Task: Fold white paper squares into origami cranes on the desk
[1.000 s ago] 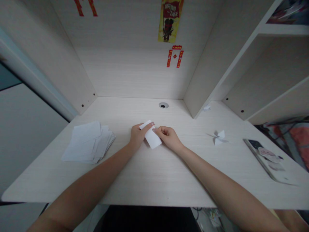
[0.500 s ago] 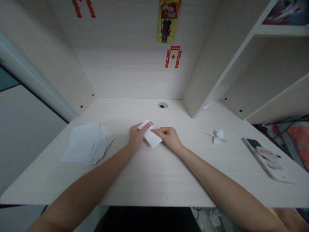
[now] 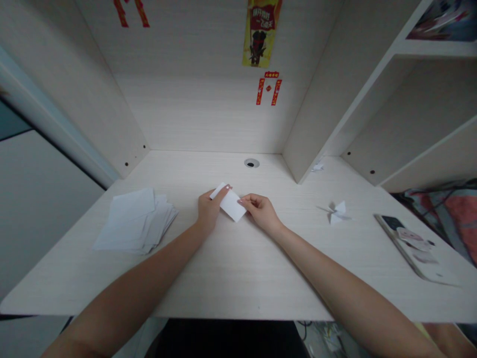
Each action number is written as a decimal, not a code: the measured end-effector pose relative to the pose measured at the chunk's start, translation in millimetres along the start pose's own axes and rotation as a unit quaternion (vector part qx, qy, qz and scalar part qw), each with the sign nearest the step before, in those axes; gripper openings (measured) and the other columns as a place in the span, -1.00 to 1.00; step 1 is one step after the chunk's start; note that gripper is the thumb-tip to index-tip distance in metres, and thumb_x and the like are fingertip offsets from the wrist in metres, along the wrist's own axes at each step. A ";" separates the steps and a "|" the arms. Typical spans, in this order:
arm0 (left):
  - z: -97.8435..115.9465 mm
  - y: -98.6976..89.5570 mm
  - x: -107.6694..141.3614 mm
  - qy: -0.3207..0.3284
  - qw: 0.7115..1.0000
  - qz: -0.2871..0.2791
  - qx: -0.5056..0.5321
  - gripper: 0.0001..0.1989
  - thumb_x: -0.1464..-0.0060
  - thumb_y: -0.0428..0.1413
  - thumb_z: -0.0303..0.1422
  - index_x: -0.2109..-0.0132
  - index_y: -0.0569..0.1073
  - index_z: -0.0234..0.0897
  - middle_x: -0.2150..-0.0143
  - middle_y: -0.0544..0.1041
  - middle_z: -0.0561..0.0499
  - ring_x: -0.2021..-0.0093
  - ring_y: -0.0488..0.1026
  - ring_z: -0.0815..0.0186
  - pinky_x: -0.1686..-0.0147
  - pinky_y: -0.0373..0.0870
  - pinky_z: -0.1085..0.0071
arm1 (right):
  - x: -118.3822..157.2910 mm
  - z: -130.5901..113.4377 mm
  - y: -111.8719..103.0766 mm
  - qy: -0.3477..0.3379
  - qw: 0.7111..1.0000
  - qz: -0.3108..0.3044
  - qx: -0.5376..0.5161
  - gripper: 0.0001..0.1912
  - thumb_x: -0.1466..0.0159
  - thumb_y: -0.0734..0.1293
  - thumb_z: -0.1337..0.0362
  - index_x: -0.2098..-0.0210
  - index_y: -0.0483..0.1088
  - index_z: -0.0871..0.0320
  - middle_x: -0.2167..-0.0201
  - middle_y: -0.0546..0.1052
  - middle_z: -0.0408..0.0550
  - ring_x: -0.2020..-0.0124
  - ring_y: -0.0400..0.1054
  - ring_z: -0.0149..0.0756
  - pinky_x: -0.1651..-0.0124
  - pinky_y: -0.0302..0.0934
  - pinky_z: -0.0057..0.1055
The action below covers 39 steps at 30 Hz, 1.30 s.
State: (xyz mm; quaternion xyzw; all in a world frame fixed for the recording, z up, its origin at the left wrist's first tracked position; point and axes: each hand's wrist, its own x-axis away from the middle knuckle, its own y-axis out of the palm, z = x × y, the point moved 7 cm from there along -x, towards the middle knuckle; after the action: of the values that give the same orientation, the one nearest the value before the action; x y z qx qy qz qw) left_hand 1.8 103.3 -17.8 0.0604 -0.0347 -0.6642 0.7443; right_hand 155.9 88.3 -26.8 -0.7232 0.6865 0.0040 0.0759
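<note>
A small white folded piece of paper (image 3: 231,205) is held between my two hands over the middle of the desk. My left hand (image 3: 210,206) grips its upper left end, thumb on top and fingers beneath. On the right edge, my right hand (image 3: 259,208) pinches the paper between thumb and forefinger, the other fingers curled in. The paper lies slanted, its lower corner pointing toward me. Its underside is hidden.
To the left lies a loose stack of white paper sheets (image 3: 130,223). A folded paper crane (image 3: 337,213) sits to the right, and beyond it a phone (image 3: 415,248). Another white paper piece (image 3: 318,167) rests by the upright divider (image 3: 309,134). A cable hole (image 3: 252,163) is at the back.
The right thumb and fingers have shifted slightly, now pinching the paper's right edge. The paper and left hand have moved a little to the left and away from me.
</note>
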 end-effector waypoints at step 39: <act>2.8 18.4 -1.1 0.029 0.990 -0.122 -0.058 -0.66 0.06 0.11 -0.08 0.40 0.52 -0.30 0.47 0.51 -0.02 0.44 0.39 0.32 0.44 0.25 0.45 | 3.6 -10.3 -20.8 -0.073 0.989 0.125 0.023 -0.73 -0.14 0.31 0.09 0.24 0.33 0.12 0.42 0.43 -0.12 0.48 0.28 -0.38 0.38 0.21 -0.42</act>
State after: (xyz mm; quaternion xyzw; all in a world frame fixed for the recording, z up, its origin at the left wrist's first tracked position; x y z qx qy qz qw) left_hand 19.4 106.2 -12.5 0.0404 0.0328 -0.7492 0.6603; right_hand 175.7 84.4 -14.8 -0.6274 0.7640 0.0503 0.1417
